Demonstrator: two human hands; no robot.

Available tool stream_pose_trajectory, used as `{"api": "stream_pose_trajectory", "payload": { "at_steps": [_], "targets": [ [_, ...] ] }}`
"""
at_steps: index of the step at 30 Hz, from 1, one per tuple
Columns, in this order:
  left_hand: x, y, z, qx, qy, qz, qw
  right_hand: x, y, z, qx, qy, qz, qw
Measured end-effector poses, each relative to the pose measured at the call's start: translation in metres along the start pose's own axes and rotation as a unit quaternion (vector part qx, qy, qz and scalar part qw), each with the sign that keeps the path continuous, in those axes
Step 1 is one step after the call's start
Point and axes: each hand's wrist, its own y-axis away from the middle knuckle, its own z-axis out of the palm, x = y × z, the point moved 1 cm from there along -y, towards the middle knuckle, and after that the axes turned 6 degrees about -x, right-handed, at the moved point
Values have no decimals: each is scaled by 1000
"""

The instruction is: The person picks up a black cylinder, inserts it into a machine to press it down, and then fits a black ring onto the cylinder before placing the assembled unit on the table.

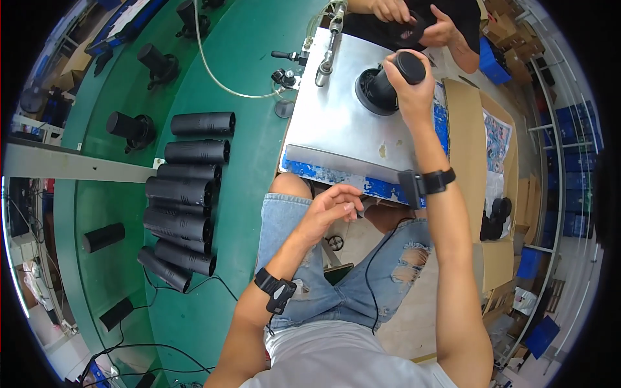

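Observation:
My right hand [416, 90] is wrapped round a black cylinder [410, 67] above the metal-topped work stand [343, 129]. The cylinder leans over a wide black round base [370, 97], which rests on the metal plate; my fingers hide part of where they meet. Beside the stand's near edge, over my lap, my left hand [331, 208] hangs with loosely bent, parted fingers. A small dark spot shows by its fingertips, too unclear to name.
Several black cylinders [187, 189] lie in a row on the green bench [252, 142]. Black cylinders on bases [132, 130] stand farther left. A metal air tool [328, 58] with a clear hose lies on the stand. Opposite, another person's hands [414, 24] hold a black ring-like part. A cardboard box [467, 142] flanks the stand.

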Motion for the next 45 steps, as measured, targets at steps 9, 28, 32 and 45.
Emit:
{"api": "stream_pose_trajectory", "payload": {
  "at_steps": [9, 28, 32, 45],
  "targets": [
    [35, 5, 12, 89, -62, 77, 991, 1, 7, 35, 241, 137, -2, 961],
    [239, -185, -139, 231, -777, -125, 572, 23, 7, 8, 92, 36, -14, 995],
    [241, -160, -148, 170, -694, -86, 695, 20, 6, 14, 95, 1, -38, 995],
    [171, 52, 100, 201, -659, 467, 555, -194, 21, 10, -206, -37, -202, 957]
  ]
}}
